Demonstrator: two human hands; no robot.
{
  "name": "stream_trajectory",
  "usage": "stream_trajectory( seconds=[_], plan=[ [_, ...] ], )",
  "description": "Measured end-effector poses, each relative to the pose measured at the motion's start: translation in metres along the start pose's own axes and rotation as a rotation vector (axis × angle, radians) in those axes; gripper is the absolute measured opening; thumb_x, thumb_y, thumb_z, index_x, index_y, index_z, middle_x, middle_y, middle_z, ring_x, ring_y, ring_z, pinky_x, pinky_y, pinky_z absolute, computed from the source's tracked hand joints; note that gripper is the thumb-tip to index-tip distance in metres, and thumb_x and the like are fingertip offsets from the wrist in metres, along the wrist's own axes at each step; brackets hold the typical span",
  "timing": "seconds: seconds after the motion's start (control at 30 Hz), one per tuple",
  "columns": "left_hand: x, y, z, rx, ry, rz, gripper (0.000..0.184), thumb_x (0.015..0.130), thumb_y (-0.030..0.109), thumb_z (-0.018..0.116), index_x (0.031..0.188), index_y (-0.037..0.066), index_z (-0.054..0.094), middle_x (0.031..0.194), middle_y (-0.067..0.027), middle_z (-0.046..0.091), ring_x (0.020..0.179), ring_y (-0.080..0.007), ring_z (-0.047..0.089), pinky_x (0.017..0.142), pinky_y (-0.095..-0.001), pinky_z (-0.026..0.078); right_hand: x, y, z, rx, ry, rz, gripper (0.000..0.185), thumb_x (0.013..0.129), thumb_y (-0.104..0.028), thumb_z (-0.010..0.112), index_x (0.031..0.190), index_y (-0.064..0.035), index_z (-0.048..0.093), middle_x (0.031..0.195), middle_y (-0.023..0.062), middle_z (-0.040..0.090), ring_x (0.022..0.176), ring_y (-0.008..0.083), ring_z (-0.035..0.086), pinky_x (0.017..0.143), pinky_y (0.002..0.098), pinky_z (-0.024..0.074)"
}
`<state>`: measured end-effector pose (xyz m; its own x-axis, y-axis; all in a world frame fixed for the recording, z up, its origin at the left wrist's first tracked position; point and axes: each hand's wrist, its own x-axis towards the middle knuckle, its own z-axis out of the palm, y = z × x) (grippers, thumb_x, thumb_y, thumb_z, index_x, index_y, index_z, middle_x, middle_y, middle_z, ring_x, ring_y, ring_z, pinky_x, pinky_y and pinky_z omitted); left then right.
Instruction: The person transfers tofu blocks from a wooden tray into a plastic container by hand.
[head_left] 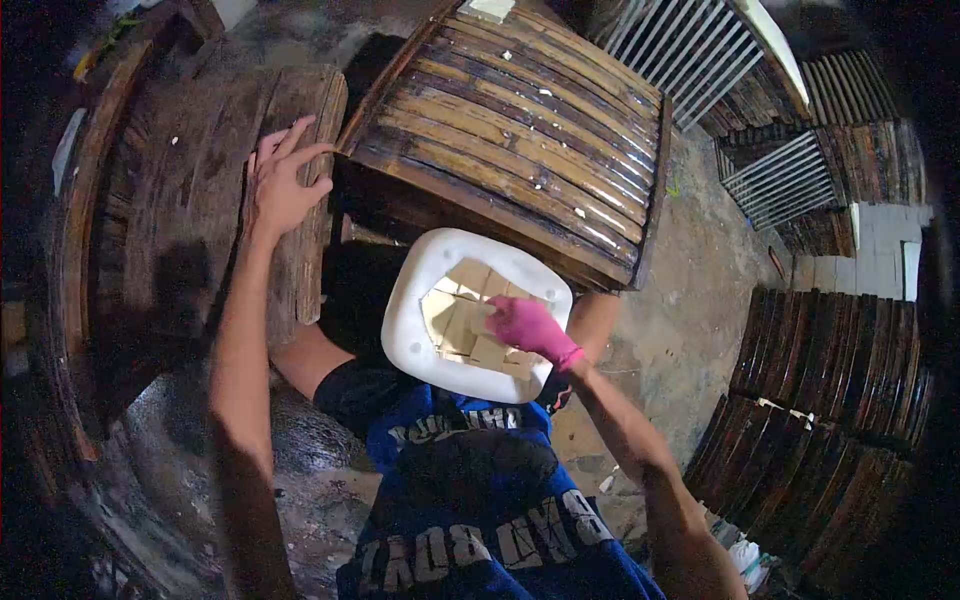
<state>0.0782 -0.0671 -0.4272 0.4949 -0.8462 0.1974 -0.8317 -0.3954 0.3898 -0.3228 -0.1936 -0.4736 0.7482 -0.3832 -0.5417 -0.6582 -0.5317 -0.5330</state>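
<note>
A white plastic tub (408,345) with pale, flat rectangular pieces (462,325) inside sits at my lap. My right hand (530,328), in a pink glove, reaches into the tub from the right, its fingers closed at the pieces; what they hold, if anything, is too small to make out. My left hand (286,180) is bare and raised over the edge of a dark wooden board at the left, its fingers apart and nothing between them.
A wet slatted wooden table (520,140) stands just beyond the tub, with small white bits on it. Dark wooden boards (180,200) lie at the left. Metal-barred racks (690,60) and stacked slatted panels (830,360) stand at the right on the wet floor (690,250).
</note>
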Motion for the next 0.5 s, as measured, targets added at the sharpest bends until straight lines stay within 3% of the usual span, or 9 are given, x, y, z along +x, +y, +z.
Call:
stream_trajectory(
  seconds=[0.07,0.1,0.17,0.2,0.33,0.4,0.5],
  plan=[
    [-0.001,-0.007,0.005,-0.01,0.017,0.017,0.05,0.068,0.019,0.075,0.118,0.022,0.071,0.153,0.0052,0.043,0.135,-0.029,0.04,0.112,-0.0509,0.03,-0.01,0.004,0.001,-0.044,0.293,0.043,0.033,0.087,-0.023,0.062,0.113,-0.0028,0.063,0.077,0.0246,0.065,0.077,0.0425,0.066,0.071,0.0506,0.053],
    [0.0,-0.005,0.006,-0.019,0.04,0.044,0.05,0.068,0.018,0.075,0.118,0.022,0.071,0.153,0.0054,0.043,0.134,-0.0288,0.04,0.112,-0.0514,0.031,-0.012,0.011,0.008,-0.045,0.291,0.048,0.033,0.087,-0.023,0.062,0.113,-0.0028,0.063,0.077,0.0246,0.065,0.077,0.0425,0.066,0.071,0.0506,0.053],
    [-0.001,-0.001,0.001,0.023,0.02,0.021,0.05,0.068,0.017,0.075,0.118,0.022,0.071,0.153,0.0056,0.043,0.134,-0.0284,0.041,0.112,-0.0515,0.031,-0.016,0.018,0.019,-0.048,0.581,-0.141,0.03,0.09,-0.019,0.057,0.112,0.001,0.063,0.078,0.0256,0.065,0.075,0.0438,0.065,0.068,0.0517,0.0526],
    [-0.001,0.003,-0.001,0.069,0.005,-0.001,0.05,0.069,0.016,0.074,0.119,0.022,0.071,0.153,0.0059,0.043,0.134,-0.0281,0.041,0.111,-0.0516,0.031,-0.022,0.008,0.02,-0.093,0.632,-0.014,0.026,0.091,-0.017,0.056,0.108,0.0031,0.059,0.08,0.0263,0.064,0.074,0.0443,0.065,0.065,0.0533,0.0525],
    [0.0,0.002,0.0,0.054,0.007,0.002,0.051,0.069,0.017,0.074,0.119,0.023,0.071,0.153,0.0059,0.044,0.135,-0.0278,0.041,0.11,-0.0518,0.031,-0.034,0.0,0.014,-0.119,0.617,0.048,0.022,0.091,-0.017,0.057,0.103,0.0011,0.056,0.081,0.0271,0.063,0.072,0.0451,0.065,0.061,0.0533,0.0528],
    [-0.001,0.005,-0.001,0.096,0.014,-0.002,0.051,0.069,0.019,0.075,0.119,0.024,0.071,0.153,0.0056,0.043,0.135,-0.0273,0.041,0.111,-0.0505,0.031,-0.048,-0.008,0.007,-0.132,0.543,0.101,0.021,0.09,-0.016,0.056,0.104,0.0006,0.058,0.089,0.026,0.064,0.076,0.0439,0.065,0.062,0.0512,0.0524],
    [0.0,0.006,-0.005,0.075,-0.015,-0.01,0.05,0.07,0.021,0.074,0.12,0.023,0.071,0.153,0.005,0.043,0.135,-0.0274,0.041,0.111,-0.0493,0.031,-0.059,-0.022,-0.004,-0.338,0.515,0.055,0.018,0.088,-0.018,0.057,0.098,-0.002,0.056,0.08,0.0251,0.063,0.066,0.042,0.066,0.056,0.0512,0.053]
  ],
)
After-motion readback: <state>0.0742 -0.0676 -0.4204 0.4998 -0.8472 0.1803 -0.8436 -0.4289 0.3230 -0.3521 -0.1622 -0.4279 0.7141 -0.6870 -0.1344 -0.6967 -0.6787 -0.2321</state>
